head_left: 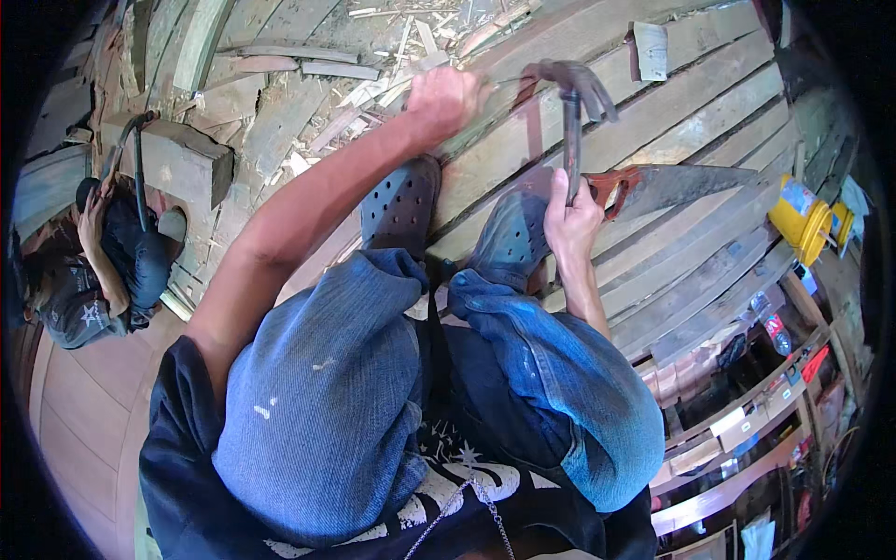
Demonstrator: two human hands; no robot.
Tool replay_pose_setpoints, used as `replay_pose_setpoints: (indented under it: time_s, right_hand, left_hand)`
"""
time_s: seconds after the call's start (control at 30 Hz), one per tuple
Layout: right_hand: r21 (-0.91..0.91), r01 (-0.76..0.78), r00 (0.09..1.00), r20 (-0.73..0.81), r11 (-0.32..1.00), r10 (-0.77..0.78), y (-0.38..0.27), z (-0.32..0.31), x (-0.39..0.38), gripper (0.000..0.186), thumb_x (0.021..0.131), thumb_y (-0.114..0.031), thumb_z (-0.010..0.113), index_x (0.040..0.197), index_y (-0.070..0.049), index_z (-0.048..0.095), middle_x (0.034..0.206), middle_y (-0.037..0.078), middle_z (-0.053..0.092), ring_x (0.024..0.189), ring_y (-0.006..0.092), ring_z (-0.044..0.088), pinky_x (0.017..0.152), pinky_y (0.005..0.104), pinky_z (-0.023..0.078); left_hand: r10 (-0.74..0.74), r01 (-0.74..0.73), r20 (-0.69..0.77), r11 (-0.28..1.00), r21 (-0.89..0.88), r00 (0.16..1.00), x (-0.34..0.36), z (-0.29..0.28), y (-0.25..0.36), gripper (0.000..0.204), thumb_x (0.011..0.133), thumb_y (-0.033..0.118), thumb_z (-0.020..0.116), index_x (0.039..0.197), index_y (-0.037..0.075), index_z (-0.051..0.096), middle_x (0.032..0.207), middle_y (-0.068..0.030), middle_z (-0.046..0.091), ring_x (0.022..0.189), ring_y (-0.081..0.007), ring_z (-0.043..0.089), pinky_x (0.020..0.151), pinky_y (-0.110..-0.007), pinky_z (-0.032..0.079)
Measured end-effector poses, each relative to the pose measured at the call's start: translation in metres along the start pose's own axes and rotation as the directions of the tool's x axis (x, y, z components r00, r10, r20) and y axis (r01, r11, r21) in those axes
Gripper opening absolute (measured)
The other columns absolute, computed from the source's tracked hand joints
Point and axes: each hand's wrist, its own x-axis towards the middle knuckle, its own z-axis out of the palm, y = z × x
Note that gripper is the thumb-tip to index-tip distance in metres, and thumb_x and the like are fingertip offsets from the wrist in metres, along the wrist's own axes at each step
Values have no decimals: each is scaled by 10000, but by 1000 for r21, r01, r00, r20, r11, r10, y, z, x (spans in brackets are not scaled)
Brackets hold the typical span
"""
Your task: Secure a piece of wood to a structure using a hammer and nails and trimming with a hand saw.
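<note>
My left hand [446, 97] is raised over the plank floor, fingers closed near a hammer's head; something thin may be in it, too blurred to name. My right hand [573, 217] grips the handle of a claw hammer [571, 126], whose head is up and slightly motion-blurred. Beside that hand a handsaw [691, 182] with an orange-brown wooden handle lies on the planks [681, 107]. My feet, in perforated clogs [397, 205], are under my arms on the boards.
At the left a co-worker [75, 289] crouches, a hand on a long-handled tool [140, 177] beside a wooden beam [177, 159]. Wood scraps [336, 126] litter the upper middle. At the right are yellow containers [801, 219], a plastic bottle [777, 331] and an open timber framework with gaps.
</note>
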Motion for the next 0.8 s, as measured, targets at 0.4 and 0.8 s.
replay_pose_setpoints:
  time_s: [0.4,0.8]
  right_hand:
    - [149,-107,994,25,983,105,1,-15,2,339,942,-319,583,803,-11,612,506,49,495,483,82,445,461,289,388]
    - [390,-179,971,-75,903,225,11,-32,0,327,970,-298,548,858,-2,631,581,-36,494,522,47,423,467,250,335]
  left_hand:
    - [-230,357,569,926,-122,790,33,-42,10,437,930,475,509,1145,132,673,847,-186,690,709,-289,677,657,-423,545]
    - [85,415,542,548,-726,836,12,-68,29,368,964,352,550,896,6,658,627,9,489,600,-84,437,560,-279,378]
